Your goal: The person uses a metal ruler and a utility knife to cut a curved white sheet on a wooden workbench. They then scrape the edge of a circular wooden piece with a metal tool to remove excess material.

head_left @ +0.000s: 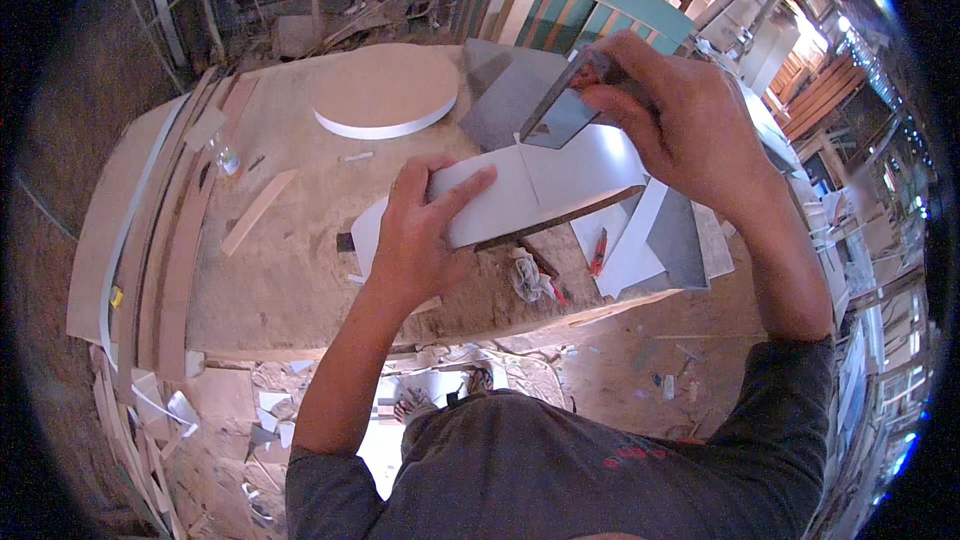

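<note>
- The left hand [425, 230] lies on a long white piece [500, 200]. Its fingers are spread out on top. The thumb side is hard to see, so I cannot tell if it also pinches the edge.
- The right hand [690, 115] is pinching a flat grey plate [562, 123] between its thumb and fingers. The plate is tilted, and its low end is right by a thin line that runs across the white piece.
- The long white piece is over the near part of a brown wood table [290, 280], in front of the person. Its side facing the person has a dark edge.
- A big round board [385, 85] lies behind the left hand. Its top is tan and its rim is white.
- Grey sheets [680, 240] lie to the right of the white piece and behind it.
- A red cutter [599, 252] lies on white scraps [630, 265], below the right hand.
- A crumpled white wad [530, 275] is on the table just in front of the white piece.
- On the left side of the table are long wood strips [180, 280], with a small clear bottle [228, 155] next to them.
- A thin stick of wood [258, 212] lies between the strips and the left hand.
</note>
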Tool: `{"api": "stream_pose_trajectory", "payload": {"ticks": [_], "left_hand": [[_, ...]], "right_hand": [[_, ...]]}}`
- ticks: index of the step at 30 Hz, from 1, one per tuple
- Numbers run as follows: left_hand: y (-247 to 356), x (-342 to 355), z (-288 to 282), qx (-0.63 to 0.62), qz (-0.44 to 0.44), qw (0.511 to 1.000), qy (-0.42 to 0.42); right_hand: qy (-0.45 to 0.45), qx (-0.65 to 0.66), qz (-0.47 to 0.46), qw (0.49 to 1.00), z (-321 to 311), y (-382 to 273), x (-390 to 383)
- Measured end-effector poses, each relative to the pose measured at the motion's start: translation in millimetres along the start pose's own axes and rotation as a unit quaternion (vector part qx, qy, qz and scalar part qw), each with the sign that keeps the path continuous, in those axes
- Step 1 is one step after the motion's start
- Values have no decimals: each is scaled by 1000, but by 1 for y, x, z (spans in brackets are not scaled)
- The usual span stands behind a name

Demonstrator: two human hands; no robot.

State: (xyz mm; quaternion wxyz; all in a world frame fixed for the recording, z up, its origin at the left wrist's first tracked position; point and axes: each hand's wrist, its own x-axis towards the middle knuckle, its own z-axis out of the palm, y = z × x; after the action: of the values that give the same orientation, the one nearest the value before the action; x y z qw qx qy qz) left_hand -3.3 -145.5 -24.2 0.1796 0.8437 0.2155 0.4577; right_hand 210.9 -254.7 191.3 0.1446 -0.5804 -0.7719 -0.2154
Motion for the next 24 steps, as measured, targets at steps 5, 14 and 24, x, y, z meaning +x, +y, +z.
{"api": "stream_pose_trajectory", "payload": {"ticks": [5,14,24], "left_hand": [[-10,-3,1,-29,-2,1000,9],[-9,-1,-6,-21,0,1000,11],[-8,3,-6,-15,-6,1000,10]], "right_hand": [[32,-25,-17,999,0,-13,18],[-35,-119,-4,992,16,-9,38],[14,-97,-49,994,19,-10,45]]}}
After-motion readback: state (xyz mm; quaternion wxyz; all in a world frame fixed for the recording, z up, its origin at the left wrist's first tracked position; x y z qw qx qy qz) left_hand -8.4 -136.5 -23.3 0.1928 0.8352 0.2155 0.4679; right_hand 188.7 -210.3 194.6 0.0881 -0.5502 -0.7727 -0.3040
